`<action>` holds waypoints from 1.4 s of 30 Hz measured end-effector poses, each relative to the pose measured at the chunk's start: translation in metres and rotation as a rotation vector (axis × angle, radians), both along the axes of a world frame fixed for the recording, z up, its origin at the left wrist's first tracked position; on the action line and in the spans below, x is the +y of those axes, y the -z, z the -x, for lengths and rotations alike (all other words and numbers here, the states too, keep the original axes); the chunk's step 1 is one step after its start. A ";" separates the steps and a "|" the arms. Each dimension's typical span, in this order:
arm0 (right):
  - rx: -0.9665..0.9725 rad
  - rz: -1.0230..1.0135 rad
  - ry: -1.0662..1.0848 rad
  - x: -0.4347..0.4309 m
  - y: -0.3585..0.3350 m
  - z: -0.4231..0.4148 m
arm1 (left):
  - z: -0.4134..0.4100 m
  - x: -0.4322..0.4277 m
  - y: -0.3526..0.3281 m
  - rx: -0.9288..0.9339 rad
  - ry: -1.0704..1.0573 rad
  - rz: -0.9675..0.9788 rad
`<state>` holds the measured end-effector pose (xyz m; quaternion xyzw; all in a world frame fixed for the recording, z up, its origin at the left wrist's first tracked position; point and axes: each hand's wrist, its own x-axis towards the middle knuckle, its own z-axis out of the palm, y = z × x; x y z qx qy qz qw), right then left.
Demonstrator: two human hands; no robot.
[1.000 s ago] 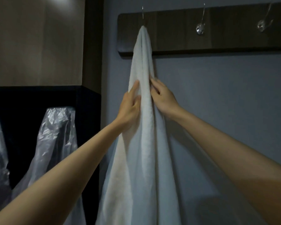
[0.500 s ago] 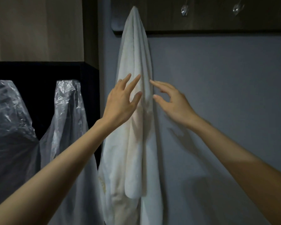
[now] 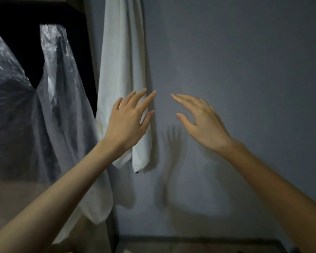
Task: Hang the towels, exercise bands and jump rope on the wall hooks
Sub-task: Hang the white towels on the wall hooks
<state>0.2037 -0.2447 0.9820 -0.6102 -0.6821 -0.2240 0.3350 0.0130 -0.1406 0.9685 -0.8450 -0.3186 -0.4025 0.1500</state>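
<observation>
A white towel (image 3: 121, 57) hangs down the grey wall from above the frame's top edge; the hooks are out of view. My left hand (image 3: 129, 119) is raised in front of the towel's lower part with fingers spread and straight, holding nothing. My right hand (image 3: 202, 121) hovers to the right of the towel, before the bare wall, fingers extended and relaxed, also empty. Neither hand visibly touches the towel. No exercise bands or jump rope are in view.
Clear plastic covers (image 3: 49, 92) drape over garments in a dark recess on the left. The grey wall (image 3: 244, 70) fills the right side. A dark baseboard strip (image 3: 199, 243) runs along the bottom.
Both hands let go of the towel and pulled back from it. The camera tilted downward, so the hook rail left the view and the towel's lower end appeared.
</observation>
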 end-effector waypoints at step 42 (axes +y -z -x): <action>0.760 0.857 0.586 -0.198 0.494 -0.105 | -0.137 -0.094 0.482 0.796 0.317 0.987</action>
